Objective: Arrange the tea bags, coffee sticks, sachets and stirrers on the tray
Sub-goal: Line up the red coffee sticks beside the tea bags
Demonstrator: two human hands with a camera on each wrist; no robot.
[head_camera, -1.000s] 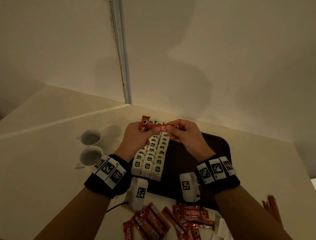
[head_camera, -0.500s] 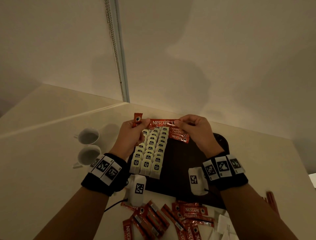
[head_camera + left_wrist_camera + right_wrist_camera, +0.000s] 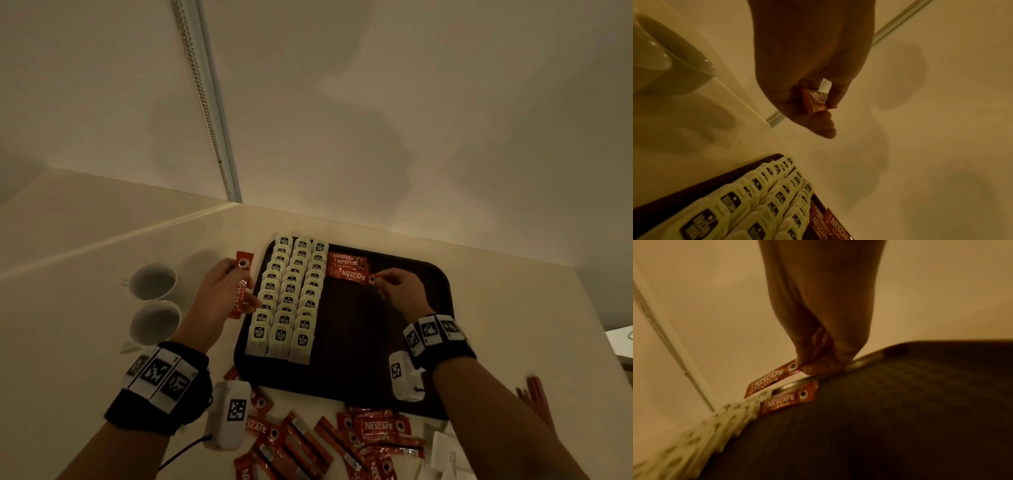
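Right hand (image 3: 399,289): fingers (image 3: 813,368) pinched together on the end of one red coffee stick (image 3: 352,277), held level just above the tray (image 3: 442,308), at its far edge. Two more placed sticks (image 3: 346,260) lay flat on the tray just beyond the held one, touching the tea bags' right column.

Left hand (image 3: 219,298): fingers (image 3: 838,92) and thumb curled round a second coffee stick (image 3: 241,286), clamped near its middle, stick standing roughly upright. Hand sat off the tray's left edge, above the worktop (image 3: 68,342), not touching the tray.

Tea bags (image 3: 291,298) filled the tray's left part in three overlapping columns running from far edge to near edge. The rest of the tray floor was dark and bare.

Off the tray's near edge, on the worktop: a loose heap of coffee sticks (image 3: 342,442), with pale sachets (image 3: 445,452) at the heap's right side. Thin reddish stirrers (image 3: 534,394) lay off the tray's near right corner; blurred, count unclear.

Left of the tray, past the left hand, two white cups (image 3: 154,301) stood side by side on the worktop.
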